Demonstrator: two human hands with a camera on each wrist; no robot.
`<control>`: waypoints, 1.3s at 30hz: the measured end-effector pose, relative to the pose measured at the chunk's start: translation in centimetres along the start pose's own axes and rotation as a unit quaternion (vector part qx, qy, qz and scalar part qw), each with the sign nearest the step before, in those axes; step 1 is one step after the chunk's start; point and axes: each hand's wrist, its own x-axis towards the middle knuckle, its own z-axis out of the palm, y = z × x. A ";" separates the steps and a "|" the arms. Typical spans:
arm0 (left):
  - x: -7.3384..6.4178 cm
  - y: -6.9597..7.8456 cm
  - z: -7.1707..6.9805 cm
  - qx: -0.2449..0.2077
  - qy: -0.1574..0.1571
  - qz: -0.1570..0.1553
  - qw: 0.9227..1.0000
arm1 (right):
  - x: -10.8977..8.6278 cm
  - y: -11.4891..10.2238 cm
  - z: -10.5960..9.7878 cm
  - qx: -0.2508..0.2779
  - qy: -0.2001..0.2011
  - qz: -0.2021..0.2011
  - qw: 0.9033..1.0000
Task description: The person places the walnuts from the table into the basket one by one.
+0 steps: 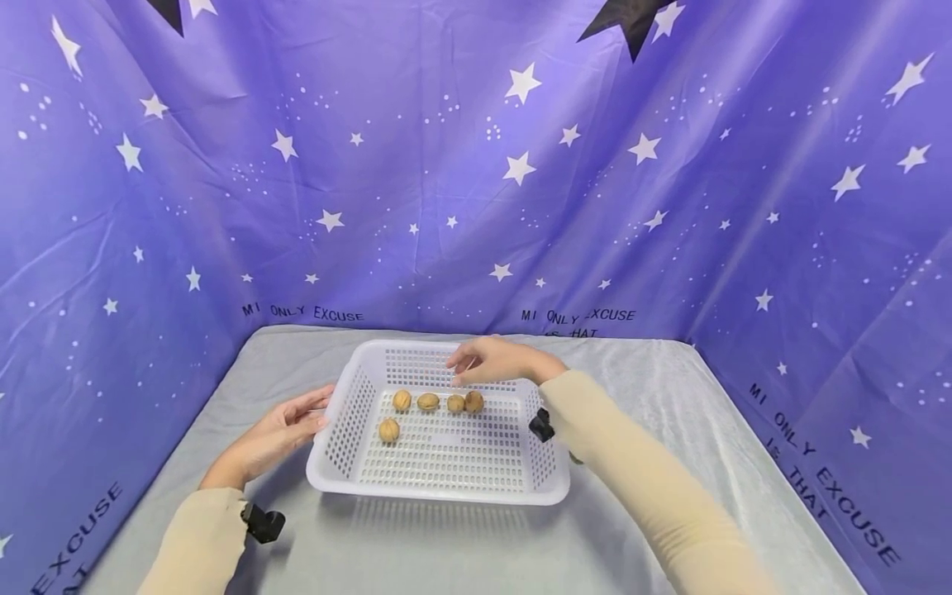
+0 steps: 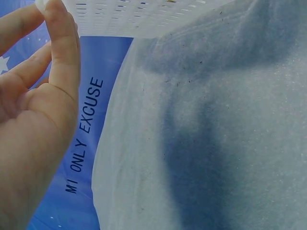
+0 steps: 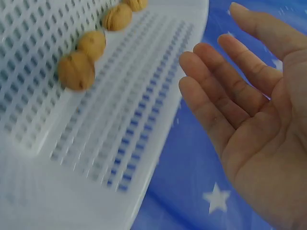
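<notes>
A white perforated plastic basket [image 1: 446,498] lies in the middle of the cloth-covered table. Four sides enclose several walnuts: one toward the front left [image 1: 389,430], and a row along the back with a darker walnut [image 1: 473,402] at its right end. My left hand [image 1: 278,430] holds the basket's left rim, its thumb and fingertips meeting the edge in the left wrist view. Above the back right of the basket my right hand [image 1: 497,361] hovers with nothing in it. The right wrist view shows its fingers [image 3: 204,103] spread loosely, palm visible, apart from the walnuts.
Grey cloth [image 1: 416,549] covers the table. Purple star-print curtains [image 1: 446,165] rise behind it and along both sides. A small brownish thing [image 1: 576,458] peeks out beside the basket's right end, mostly behind the right sleeve [image 1: 617,446].
</notes>
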 end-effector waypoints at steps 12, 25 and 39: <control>0.1 -0.1 0.0 -0.004 -0.004 -0.002 1.000 | -6.6 5.2 -2.7 0.010 0.065 0.010 0.998; 0.2 -0.5 -0.2 -0.008 -0.011 0.007 1.000 | -11.8 10.3 -2.7 0.047 0.092 0.024 0.994; 0.2 -0.4 -0.2 -0.003 -0.013 0.010 1.000 | -15.5 14.2 0.2 0.031 0.101 0.098 0.990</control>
